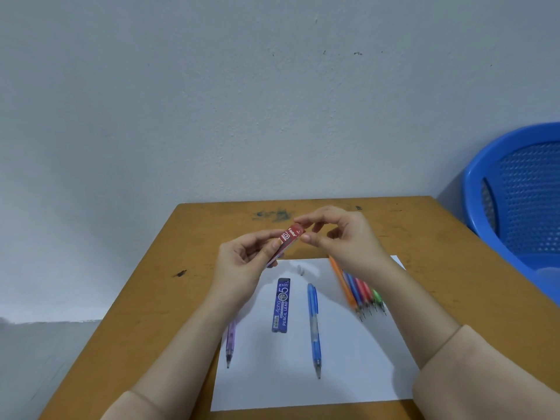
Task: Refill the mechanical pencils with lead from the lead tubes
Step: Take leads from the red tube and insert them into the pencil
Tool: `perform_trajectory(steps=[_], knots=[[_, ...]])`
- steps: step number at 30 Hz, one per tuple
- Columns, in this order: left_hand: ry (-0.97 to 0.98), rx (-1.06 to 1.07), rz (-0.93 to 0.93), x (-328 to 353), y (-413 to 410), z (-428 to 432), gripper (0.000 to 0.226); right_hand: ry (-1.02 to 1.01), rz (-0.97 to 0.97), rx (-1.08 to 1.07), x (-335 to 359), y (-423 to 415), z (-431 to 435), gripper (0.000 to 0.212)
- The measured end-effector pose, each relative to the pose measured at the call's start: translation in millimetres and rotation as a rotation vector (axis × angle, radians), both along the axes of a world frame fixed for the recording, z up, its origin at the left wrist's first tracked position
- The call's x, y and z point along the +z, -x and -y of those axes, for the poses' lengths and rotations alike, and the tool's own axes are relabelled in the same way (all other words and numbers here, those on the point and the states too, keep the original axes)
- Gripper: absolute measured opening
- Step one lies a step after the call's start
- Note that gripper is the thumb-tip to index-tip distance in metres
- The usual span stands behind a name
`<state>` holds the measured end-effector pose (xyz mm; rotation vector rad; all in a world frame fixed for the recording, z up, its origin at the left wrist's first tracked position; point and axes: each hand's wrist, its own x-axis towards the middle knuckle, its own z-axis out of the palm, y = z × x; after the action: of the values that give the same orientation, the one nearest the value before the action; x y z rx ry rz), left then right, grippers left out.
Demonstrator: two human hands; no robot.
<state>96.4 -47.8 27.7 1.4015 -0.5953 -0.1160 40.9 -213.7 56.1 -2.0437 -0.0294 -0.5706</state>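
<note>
My left hand [242, 262] grips the lower part of a red lead tube [289, 237], held tilted above the table. My right hand [342, 234] pinches the tube's top end with thumb and forefinger. On the white paper sheet [348, 368] lie a blue lead tube [281, 305], a blue mechanical pencil [314, 325] and a purple mechanical pencil [231, 341], partly hidden by my left forearm. A row of several coloured pencils [362, 294] lies at the sheet's right, partly under my right wrist. A small pale piece [300, 269] rests near the sheet's far edge.
The wooden table [169, 292] has dark marks near its far edge and stands against a grey wall. A blue plastic basket chair [521, 201] is close to the table's right side.
</note>
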Motion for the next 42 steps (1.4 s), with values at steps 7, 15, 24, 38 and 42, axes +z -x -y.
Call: perform_trajectory(steps=[7, 15, 24, 38, 42], knots=[[-0.048, -0.023, 0.057, -3.3, -3.2, -0.5, 0.020, -0.035, -0.017, 0.068, 2.3, 2.8, 5.3, 0.032], [-0.056, -0.033, 0.046, -5.2, -2.9, 0.8, 0.020, 0.002, -0.008, 0.029, -3.1, -1.8, 1.0, 0.037], [-0.047, -0.010, 0.052, -4.6, -3.4, 1.9, 0.018, -0.170, -0.021, 0.092, -5.9, -1.6, -3.9, 0.022], [-0.011, 0.059, -0.005, -6.1, -5.4, 3.1, 0.015, -0.459, 0.066, 0.178, 2.2, 3.2, -6.2, 0.019], [-0.015, 0.057, -0.066, -6.7, -5.9, 1.9, 0.020, -0.447, 0.184, 0.079, 5.6, 4.4, -8.9, 0.025]])
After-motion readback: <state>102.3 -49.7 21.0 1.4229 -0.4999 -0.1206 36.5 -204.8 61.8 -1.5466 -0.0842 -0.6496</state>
